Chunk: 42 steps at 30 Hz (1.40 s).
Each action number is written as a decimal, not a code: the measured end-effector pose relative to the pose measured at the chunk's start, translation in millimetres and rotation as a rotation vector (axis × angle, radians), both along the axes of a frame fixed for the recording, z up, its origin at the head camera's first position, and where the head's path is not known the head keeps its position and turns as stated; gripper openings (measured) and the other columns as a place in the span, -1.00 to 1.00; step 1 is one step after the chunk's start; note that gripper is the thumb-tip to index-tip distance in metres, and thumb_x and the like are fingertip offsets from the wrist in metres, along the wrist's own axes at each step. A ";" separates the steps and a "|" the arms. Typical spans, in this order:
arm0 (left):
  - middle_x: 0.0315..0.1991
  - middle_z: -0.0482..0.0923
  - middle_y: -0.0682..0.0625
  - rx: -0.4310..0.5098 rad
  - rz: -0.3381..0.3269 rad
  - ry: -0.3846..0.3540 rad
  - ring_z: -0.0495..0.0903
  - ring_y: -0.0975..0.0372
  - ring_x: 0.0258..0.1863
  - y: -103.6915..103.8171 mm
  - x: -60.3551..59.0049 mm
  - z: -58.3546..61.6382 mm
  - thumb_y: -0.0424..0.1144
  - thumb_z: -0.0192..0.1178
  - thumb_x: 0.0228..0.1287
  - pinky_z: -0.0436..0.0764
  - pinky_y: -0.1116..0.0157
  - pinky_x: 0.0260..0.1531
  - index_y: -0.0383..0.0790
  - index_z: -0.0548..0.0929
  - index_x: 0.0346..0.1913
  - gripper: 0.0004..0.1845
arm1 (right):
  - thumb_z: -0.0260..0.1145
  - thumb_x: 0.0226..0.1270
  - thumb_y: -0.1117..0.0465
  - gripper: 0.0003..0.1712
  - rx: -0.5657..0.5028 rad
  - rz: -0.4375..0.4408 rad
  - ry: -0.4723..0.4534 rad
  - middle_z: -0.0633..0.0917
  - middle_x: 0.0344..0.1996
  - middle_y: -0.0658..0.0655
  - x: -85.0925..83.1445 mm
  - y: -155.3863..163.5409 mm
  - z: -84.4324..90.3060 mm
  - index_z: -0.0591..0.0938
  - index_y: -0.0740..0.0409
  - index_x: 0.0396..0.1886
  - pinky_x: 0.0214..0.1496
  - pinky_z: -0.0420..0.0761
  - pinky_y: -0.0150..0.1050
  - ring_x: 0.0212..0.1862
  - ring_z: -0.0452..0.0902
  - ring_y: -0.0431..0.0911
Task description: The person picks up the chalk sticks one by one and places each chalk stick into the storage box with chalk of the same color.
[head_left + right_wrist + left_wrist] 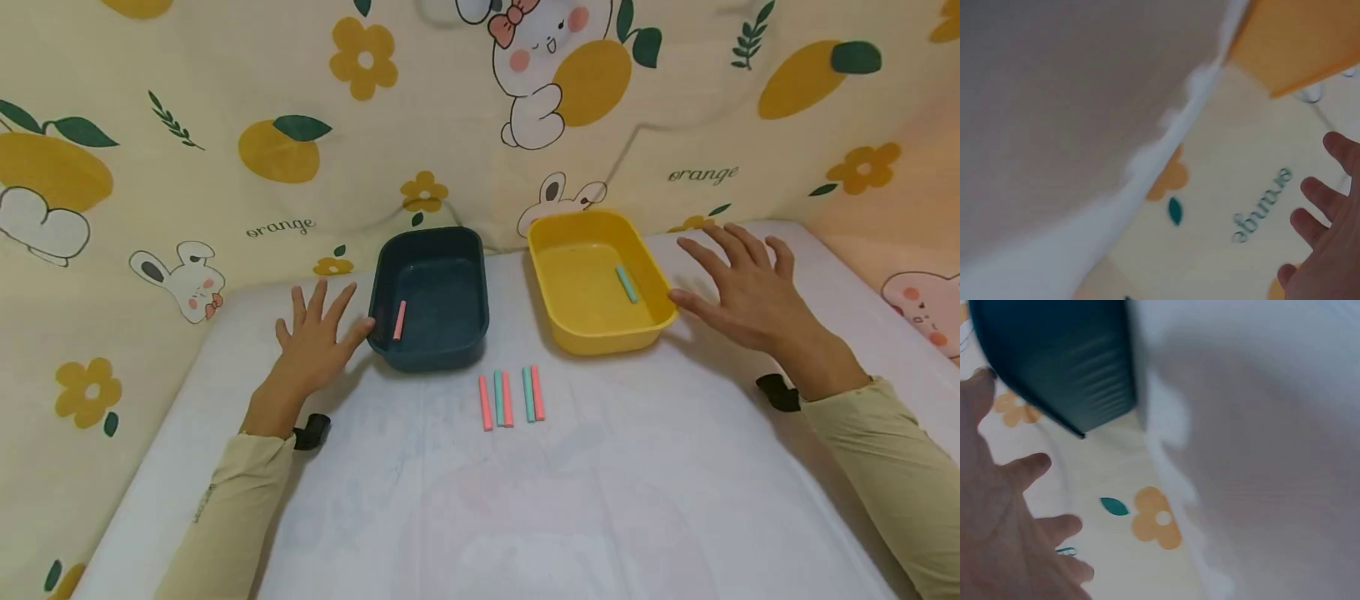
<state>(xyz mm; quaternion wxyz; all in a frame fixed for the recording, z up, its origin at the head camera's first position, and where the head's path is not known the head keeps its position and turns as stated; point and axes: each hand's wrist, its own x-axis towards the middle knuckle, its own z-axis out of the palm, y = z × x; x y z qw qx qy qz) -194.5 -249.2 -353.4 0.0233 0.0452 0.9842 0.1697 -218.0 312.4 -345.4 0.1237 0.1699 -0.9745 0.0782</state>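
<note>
A dark blue bin (pixel 431 297) and a yellow bin (pixel 596 279) stand side by side at the back of the white table (pixel 570 500). A pink stick (pixel 400 320) lies in the blue bin and a teal stick (pixel 626 284) in the yellow one. Several pink and teal sticks (pixel 512 397) lie in a row in front of the bins. My left hand (pixel 315 342) lies flat with spread fingers, its thumb by the blue bin's left wall (pixel 1066 369). My right hand (pixel 738 292) is spread flat just right of the yellow bin (pixel 1297 37), holding nothing.
A cloth with oranges, flowers and rabbits (pixel 300 142) hangs behind and to both sides of the table. Black wrist mounts (pixel 311 432) show at both sleeves. The table's near half holds nothing but the cover.
</note>
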 end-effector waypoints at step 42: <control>0.55 0.07 -0.29 0.699 -0.176 -0.340 0.27 -0.17 0.44 -7.0 -3.1 2.9 -0.11 0.14 0.47 0.40 -0.14 0.36 0.05 -0.09 0.62 -0.17 | 0.44 0.10 -0.33 -0.08 -0.119 0.331 -0.101 0.61 0.14 -0.04 64.9 -119.4 18.4 0.40 -0.19 0.44 0.25 0.45 0.01 0.21 0.40 -0.04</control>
